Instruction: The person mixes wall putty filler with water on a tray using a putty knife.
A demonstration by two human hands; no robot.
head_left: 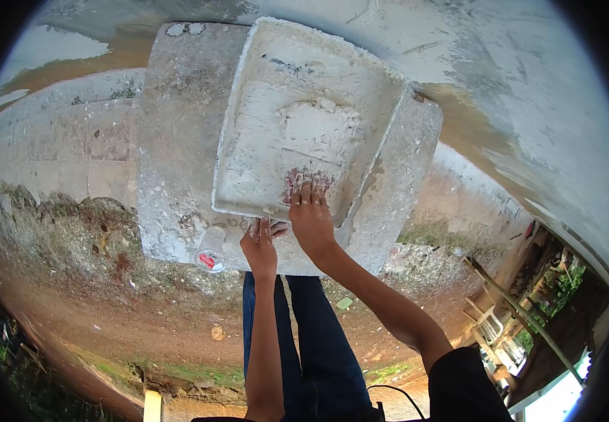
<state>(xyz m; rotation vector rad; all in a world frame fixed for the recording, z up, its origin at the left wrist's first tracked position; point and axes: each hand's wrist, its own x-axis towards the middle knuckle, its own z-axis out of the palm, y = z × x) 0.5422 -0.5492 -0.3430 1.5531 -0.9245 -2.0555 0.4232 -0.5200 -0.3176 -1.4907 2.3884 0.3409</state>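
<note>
A shallow rectangular tray (pixel 230 158), caked in off-white paste, lies tilted on a stained board (pixel 171 141). Inside it, a mound of the paste (pixel 318 123) sits towards the middle. My right hand (pixel 311 218) reaches over the near rim, its fingers together on a reddish, paste-smeared pad (pixel 318 176) against the tray floor; what kind of pad it is I cannot tell. My left hand (pixel 261 246) is at the near rim, fingers curled close to it and smeared with paste. Left of that hand a clear plastic cup (pixel 210 252) with a red label lies on the board.
A grey plastered wall (pixel 529 91) rises beyond the board. Beneath is a dirt-stained ledge (pixel 93 232). On the right are a wooden pole (pixel 529 320) and a pale chair (pixel 490 327). My legs (pixel 322 337) are close below the board.
</note>
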